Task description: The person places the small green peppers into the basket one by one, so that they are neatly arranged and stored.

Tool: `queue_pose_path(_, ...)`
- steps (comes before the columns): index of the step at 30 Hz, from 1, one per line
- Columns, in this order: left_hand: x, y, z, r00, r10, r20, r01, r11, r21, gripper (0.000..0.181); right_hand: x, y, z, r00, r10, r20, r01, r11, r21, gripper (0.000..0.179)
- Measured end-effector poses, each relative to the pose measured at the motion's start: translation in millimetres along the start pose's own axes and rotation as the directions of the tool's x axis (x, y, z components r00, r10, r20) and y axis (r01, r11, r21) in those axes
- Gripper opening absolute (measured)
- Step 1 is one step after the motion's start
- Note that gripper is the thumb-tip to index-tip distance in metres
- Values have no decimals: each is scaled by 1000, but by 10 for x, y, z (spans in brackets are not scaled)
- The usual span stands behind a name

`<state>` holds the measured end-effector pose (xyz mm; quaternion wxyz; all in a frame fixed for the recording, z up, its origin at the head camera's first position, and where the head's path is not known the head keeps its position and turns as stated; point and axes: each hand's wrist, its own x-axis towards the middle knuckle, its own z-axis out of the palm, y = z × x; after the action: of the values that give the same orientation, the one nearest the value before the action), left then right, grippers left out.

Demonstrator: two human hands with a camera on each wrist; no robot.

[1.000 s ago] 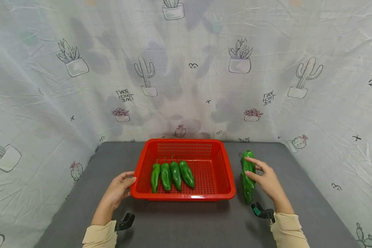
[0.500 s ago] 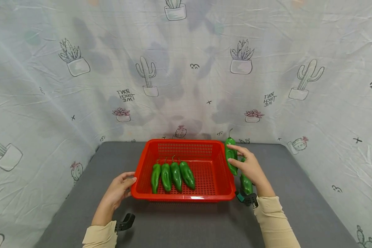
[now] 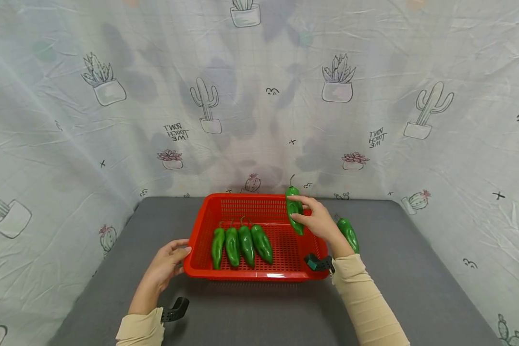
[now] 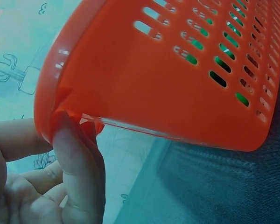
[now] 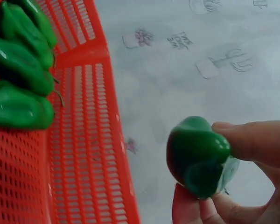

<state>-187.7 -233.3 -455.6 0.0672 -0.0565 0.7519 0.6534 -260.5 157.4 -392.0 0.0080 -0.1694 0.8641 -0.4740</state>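
A red plastic basket (image 3: 255,275) with slotted walls stands on the table. Several green peppers (image 3: 245,246) lie side by side in its left half, stems toward the back. My left hand (image 3: 164,264) pinches the basket's left rim between thumb and fingers, seen close up in the left wrist view. Over the basket's right part, my right hand (image 3: 317,220) holds a green pepper (image 3: 293,209) between thumb and fingers, its stem pointing up and back. In the right wrist view this pepper (image 5: 196,154) shows end-on. One more green pepper (image 3: 348,234) lies right of the basket, partly behind my right forearm.
The grey table (image 3: 259,312) extends in front of the basket and to both sides. Behind and beside it hangs a pale curtain (image 3: 259,120) printed with potted cacti. Black straps with small cameras are on both wrists.
My right hand has lifted a pepper from the table at right and carried it left over the basket. The left hand stays on the rim.
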Motion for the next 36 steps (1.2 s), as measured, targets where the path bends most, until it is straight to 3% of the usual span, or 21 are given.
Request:
queue_pose_path(5,-4,0,-3,1000,2,6,-2,1000,-13,46,124,-5,135,994,57,92,-63,996,60,47)
queue_pose_path(12,0,-10,-11,1000,0,6,0,1000,-2,48,298,11,337,986,84,147,-84,996,-6,46)
queue_pose_path(22,-1,-11,-5,1000,-8,20,7,1000,10,49,378,112,572,956,238,171,-221,969,-113,44)
queue_pose_path(36,13,-10,-3,1000,-9,12,9,1000,17,49,404,240,724,938,260,228,-205,949,-239,44)
